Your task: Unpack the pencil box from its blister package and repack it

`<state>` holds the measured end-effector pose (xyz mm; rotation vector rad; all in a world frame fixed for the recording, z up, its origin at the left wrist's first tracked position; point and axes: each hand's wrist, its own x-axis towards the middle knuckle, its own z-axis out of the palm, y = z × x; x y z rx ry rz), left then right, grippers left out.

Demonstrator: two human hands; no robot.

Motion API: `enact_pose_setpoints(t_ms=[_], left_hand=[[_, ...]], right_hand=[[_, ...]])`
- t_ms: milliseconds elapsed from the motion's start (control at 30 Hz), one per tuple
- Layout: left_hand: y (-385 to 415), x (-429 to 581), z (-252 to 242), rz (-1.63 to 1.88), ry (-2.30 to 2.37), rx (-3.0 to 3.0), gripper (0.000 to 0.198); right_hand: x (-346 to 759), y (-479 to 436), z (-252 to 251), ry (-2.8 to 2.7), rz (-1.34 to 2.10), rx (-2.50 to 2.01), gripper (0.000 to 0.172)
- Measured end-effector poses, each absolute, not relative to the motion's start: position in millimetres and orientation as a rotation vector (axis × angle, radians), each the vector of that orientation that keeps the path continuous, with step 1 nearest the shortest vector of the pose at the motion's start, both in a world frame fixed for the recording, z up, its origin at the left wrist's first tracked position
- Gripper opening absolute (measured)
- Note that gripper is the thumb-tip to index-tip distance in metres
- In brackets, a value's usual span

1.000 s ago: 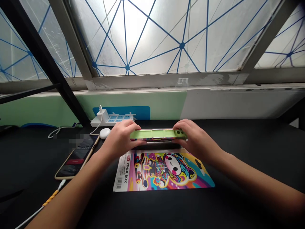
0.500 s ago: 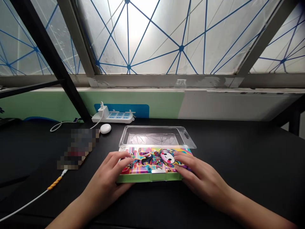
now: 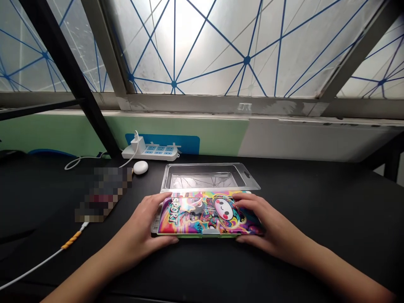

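A colourful pencil case [image 3: 195, 214] with a round white cartoon face, the letters SPORT and a pale clasp lies in front of me, a thin green edge showing along its front. My left hand [image 3: 147, 223] is closed around its left end, thumb at the front edge and fingers at the back. Its right end is gripped by my right hand [image 3: 263, 221], with the thumb low in front and the fingers over the top. Just behind the case rests a clear plastic package shell [image 3: 208, 167]. A strip of printed colour shows between case and shell.
To the left lies a blurred-out dark object [image 3: 104, 195] with a white cable [image 3: 34, 271] plugged in. A white rounded case [image 3: 140, 167] sits beside a power strip [image 3: 158, 152]. A black post [image 3: 69, 80] slants at the left, before the window.
Both hands have moved outward from the top of the pencil case to its ends. Its cover now shows more fully, with the letters in sight and less of the green front. My view has shifted slightly.
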<state>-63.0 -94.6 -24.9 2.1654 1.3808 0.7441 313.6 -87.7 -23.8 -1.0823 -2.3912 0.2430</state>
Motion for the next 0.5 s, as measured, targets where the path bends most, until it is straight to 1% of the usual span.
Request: enact_pose_setpoints(t_ms=[100, 200, 333, 500], left_hand=[[-93, -60, -23, 0.761, 1.399, 2.063, 0.086], [-91, -60, -21, 0.751, 1.404, 2.002, 0.094], [-90, -62, -21, 0.712, 1.404, 2.024, 0.108], [-92, -62, -22, 0.714, 1.437, 2.027, 0.119]], right_hand=[[316, -86, -22, -2.345, 0.382, -1.113, 0.055], [315, -82, -15, -2.297, 0.498, -1.086, 0.052], [315, -72, -10, -1.977, 0.607, -1.214, 0.031], [314, -62, -10, -1.666, 0.714, -1.444, 0.041]])
